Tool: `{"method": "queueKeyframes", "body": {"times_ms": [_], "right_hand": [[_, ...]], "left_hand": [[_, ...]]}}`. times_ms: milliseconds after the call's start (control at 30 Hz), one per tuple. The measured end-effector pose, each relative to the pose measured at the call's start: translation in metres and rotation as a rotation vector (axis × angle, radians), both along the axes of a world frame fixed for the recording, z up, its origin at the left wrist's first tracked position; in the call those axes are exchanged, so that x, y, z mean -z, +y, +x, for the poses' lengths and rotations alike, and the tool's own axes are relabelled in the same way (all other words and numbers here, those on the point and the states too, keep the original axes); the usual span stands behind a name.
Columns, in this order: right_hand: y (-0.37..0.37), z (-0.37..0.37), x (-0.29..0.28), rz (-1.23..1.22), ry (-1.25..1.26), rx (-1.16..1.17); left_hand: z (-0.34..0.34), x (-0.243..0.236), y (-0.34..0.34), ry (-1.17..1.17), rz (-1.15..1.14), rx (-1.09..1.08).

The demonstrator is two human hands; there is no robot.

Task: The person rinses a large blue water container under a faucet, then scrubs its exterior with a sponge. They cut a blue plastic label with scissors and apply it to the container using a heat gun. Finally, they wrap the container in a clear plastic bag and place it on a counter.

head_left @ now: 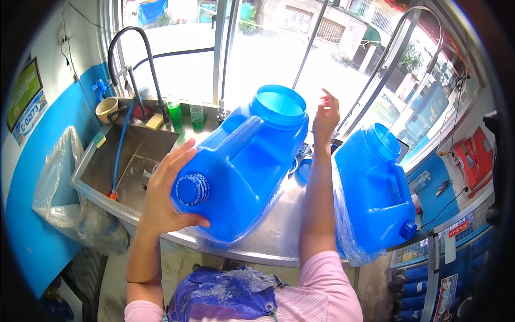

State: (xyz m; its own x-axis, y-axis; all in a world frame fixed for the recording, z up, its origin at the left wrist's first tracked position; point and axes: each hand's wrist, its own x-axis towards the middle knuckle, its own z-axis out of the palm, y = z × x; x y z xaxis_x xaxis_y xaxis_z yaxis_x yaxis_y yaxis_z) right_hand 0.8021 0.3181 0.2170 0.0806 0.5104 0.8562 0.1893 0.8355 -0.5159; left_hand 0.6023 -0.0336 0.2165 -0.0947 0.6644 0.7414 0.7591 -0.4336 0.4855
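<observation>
A big blue plastic water jug (241, 166) leans on the counter in front of me, its wide round mouth uncapped and tilted up and away. My left hand (170, 196) grips its near lower left corner, fingers and thumb spread around a small blue screw cap (191, 189). Raised past the jug's right side, my right hand (326, 115) has its fingers partly curled and apart, with nothing visible in them. To the right of that forearm stands a second blue jug (365, 182), also with an open mouth, and clear plastic film around its base.
Left of the jugs is a steel sink (137, 161) with a black gooseneck faucet (131, 32) and blue hose (122, 145). A yellow sponge (155, 122), green glass (175, 114) and clear glass (197, 115) line its back edge. A clear plastic bag (59, 182) hangs at left; windows lie behind.
</observation>
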Motion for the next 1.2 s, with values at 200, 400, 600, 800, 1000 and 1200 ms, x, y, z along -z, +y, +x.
{"method": "queueKeyframes", "body": {"times_ms": [200, 400, 600, 800, 1000, 1200], "right_hand": [[0.078, -0.007, 0.127, -0.625, -1.167, 0.069], [0.118, -0.015, 0.158, -0.844, -0.914, -0.092], [0.130, -0.024, 0.167, -0.959, -0.687, -0.210], [0.130, -0.028, 0.173, -1.049, -0.475, -0.284], [0.127, -0.021, 0.177, -1.098, -0.250, -0.346], [0.114, -0.010, 0.159, -1.043, 0.051, -0.372]], "left_hand": [[0.001, -0.001, 0.008, 0.018, 0.026, -0.041], [0.001, -0.011, 0.014, 0.058, -0.037, 0.000], [0.012, -0.016, 0.024, 0.038, -0.048, -0.036], [0.025, -0.022, 0.031, 0.024, -0.062, -0.025], [0.034, -0.016, 0.035, 0.050, -0.047, 0.007], [0.043, -0.008, 0.039, 0.015, -0.044, 0.011]]}}
